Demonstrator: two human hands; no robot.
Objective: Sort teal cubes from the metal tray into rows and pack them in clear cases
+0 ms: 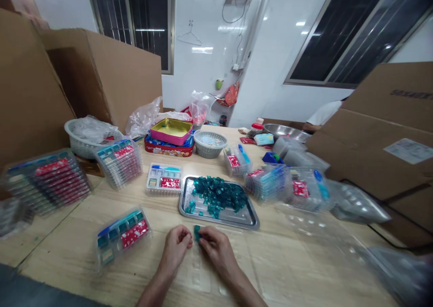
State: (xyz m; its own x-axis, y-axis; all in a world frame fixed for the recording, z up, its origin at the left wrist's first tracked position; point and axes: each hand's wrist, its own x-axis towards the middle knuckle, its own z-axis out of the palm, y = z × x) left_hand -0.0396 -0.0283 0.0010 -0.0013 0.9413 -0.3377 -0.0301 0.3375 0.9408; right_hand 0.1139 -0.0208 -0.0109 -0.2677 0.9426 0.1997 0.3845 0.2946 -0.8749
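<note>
My right hand (218,249) pinches a small translucent teal square piece (196,231) between thumb and fingers. Just left of it, my left hand (176,247) is closed, thumb against fingertips; whatever it may hold is too small to make out. Under both hands lies a clear plastic blister tray (199,277), faint against the wood. Beyond them a metal tray (237,222) carries a heap of teal pieces (218,195). A filled blister pack (123,235) with a red patterned packet, teal squares and a blue pen rests left of my left hand.
Another filled pack (164,179) stands behind the metal tray's left end. Stacked packs (50,180) line the left, more (267,180) the right. Baskets (210,145) and a pink tin (171,133) are at the back. Cardboard boxes (128,79) flank the table. Someone's sleeve (324,115) shows behind the right box.
</note>
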